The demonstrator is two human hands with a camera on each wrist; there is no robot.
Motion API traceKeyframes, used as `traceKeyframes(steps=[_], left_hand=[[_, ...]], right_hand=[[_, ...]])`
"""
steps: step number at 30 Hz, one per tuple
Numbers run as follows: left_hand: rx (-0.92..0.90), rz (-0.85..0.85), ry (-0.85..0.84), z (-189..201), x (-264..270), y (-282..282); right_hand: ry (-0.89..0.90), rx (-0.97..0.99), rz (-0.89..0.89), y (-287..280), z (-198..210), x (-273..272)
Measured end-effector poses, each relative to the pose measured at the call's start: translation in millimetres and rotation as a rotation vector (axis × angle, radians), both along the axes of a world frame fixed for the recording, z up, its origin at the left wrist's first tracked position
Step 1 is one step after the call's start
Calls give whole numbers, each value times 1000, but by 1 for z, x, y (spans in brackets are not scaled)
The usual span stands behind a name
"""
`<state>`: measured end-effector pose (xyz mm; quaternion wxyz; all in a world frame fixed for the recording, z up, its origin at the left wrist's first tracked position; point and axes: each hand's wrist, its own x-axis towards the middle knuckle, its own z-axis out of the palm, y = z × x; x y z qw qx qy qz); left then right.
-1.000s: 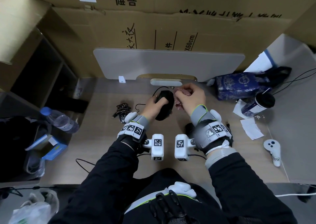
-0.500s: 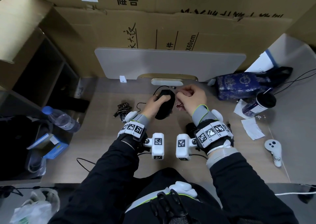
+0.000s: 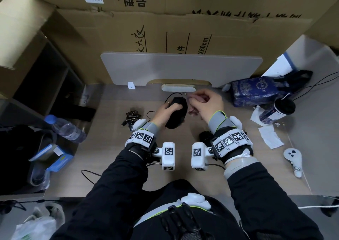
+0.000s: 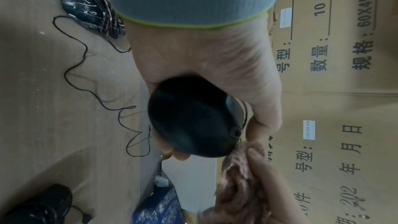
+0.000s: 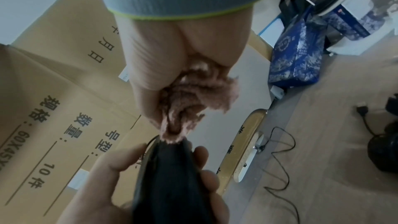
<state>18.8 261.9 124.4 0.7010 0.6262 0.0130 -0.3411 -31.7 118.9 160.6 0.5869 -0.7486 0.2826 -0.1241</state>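
Note:
My left hand grips a black wired computer mouse, lifted off the desk, its thin cable trailing down to the desktop. My right hand holds a bunched pinkish-brown fluffy cloth. The cloth's tip touches the front end of the mouse. Both hands are close together near the desk's back edge.
A second black mouse with a bundled cable lies left of my hands and another dark mouse lies under my right wrist. A blue patterned bag, lidded cup, tissues and white controller sit right. A water bottle lies left. Cardboard boxes stand behind.
My right hand with the cloth has shifted slightly along the front of the mouse. My left hand keeps its grip on the mouse in nearly the same place.

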Motion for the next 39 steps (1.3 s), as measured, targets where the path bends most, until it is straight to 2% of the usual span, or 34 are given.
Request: traceKeyframes(steps=[3,6,9,12,16,18,22,25,29,33,36,39], left_hand=[[11,10,-37,2,0,-4],[58,-39,-70,-2,-2,-2],[83,-51,-21,-8,-2,2],[62,-59,34,-7,-2,0],[3,-41,175,-10,-2,-3],[-7,-12,217,-10,-1,-5],[64,12,70,-6,-2,-17],[93,-28,26,-7,-8,-23],[80,-63,15,-7,-19,-34],[179,-33,17,-12,-37,-51],[296,13,-46,-31,-51,-62],[305,81,-49,-13,-74,-68]], right_hand=[[-119,37,131,4,7,-3],[26,56,193,1,5,-6],[155,-43,23,-10,-7,-3],[151,-82,-50,-12,-6,-4],[8,-61,-63,-12,-10,1],[-65,37,-54,-10,-12,2],[-76,261,119,-9,-10,-2],[-31,175,215,-16,-17,-8],[69,143,202,-37,-34,-12],[251,166,423,-53,-34,-19],[242,257,368,-64,-34,-23],[199,313,280,-68,-38,-29]])
